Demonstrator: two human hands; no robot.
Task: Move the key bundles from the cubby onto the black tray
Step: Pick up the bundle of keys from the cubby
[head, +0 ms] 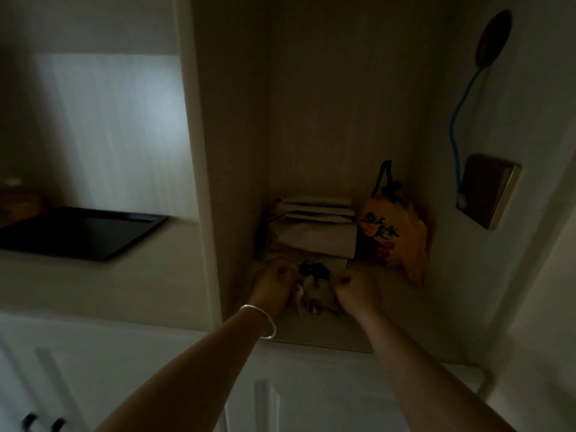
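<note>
Both my hands reach into a dim cubby. A heap of key bundles lies on its floor between them, with a dark ring and black fob at the far end. My left hand, with a silver bangle on the wrist, is curled at the heap's left edge with a pale piece of the heap under its fingers. My right hand is curled at the heap's right edge. The dim light hides whether either hand grips anything. The black tray lies on the counter to the left, with nothing on it.
Behind the keys stands a stack of pale folded bags. An orange printed bag leans in the cubby's right corner. A partition wall separates cubby and tray. A wall plate with a blue cord hangs at the right. White cabinet doors lie below.
</note>
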